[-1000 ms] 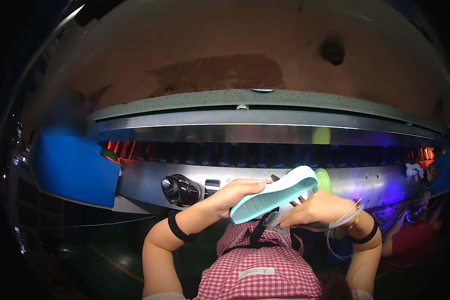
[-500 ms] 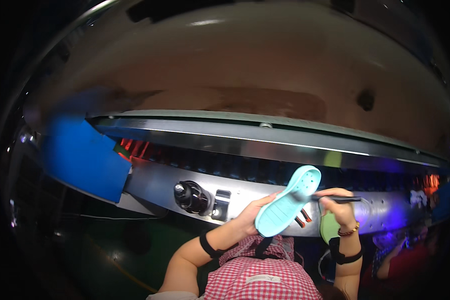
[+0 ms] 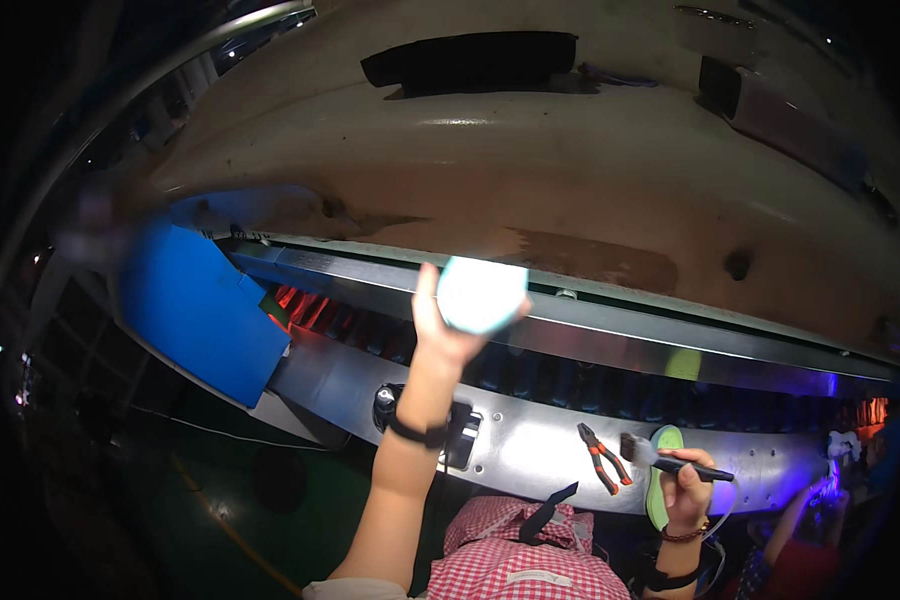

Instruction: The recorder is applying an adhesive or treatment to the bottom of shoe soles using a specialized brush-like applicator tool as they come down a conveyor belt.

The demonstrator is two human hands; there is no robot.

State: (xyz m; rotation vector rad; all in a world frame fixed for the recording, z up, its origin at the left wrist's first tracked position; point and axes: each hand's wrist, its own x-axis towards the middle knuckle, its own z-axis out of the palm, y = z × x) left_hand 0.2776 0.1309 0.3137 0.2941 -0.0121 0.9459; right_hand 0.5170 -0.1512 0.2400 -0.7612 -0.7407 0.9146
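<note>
Black is swallowing the corners of the dim head view, and the fisheye lens is bending the long grey metal rail (image 3: 610, 330) toward the rim. White light is burning out the pale turquoise shoe sole (image 3: 482, 292), whose outline is blurring along with the bare left hand (image 3: 448, 338). Glare is pooling on the silvery metal tabletop (image 3: 530, 440); red-orange light is glowing at both ends of the long dark slot (image 3: 590, 385) behind it, and violet is tinting the right side. Haze is softening the smooth blue casing's (image 3: 205, 320) left edge.

Pale-blue sole (image 3: 483, 295), blurred, glaring, raised beyond the far edge of the tabletop (image 3: 530, 440); black-handled brush (image 3: 668, 463) slanting, bristles leftward.
</note>
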